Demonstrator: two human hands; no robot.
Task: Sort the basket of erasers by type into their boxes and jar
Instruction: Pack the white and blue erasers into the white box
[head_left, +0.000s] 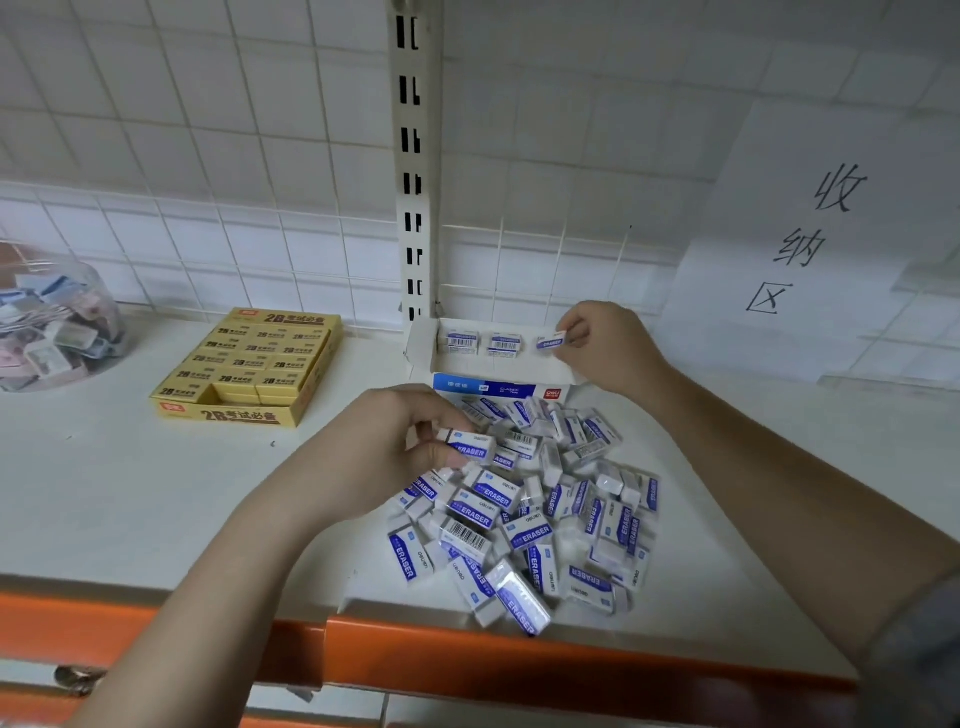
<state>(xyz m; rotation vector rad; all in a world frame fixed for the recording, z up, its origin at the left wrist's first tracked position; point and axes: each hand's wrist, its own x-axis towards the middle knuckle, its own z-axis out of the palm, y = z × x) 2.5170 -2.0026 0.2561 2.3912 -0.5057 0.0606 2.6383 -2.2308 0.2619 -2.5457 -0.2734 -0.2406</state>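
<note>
- White cardboard box (423, 343), blue front panel, head view: stands open at the back of the shelf against the tiled wall, flaps folded out so erasers can go in from above. 2 boxed erasers (460, 343) lie side by side inside, barcode faces up, starting a row.
- Right hand (605, 345): fingertips pinch a 3rd blue-and-white eraser (551, 342) just inside the box, beside the other 2, apparently to continue the row.
- Left hand (400, 447): thumb and fingers hold another eraser (470, 448) over the near edge of the pile, probably readied as the next piece.
- Loose pile of blue-and-white erasers (524, 512): heaped on the white shelf (104, 493) directly in front of the box, within short reach of both hands. Most of this type is still unsorted.
- Yellow 2B box (249, 366): left of the white box, nearly full, 1 gap at its front.
- Clear jar (54, 322): far left, holding mixed colourful erasers.
- Basket: not in view.
- Paper sign (810, 239): handwritten, fixed to the wall at right.
</note>
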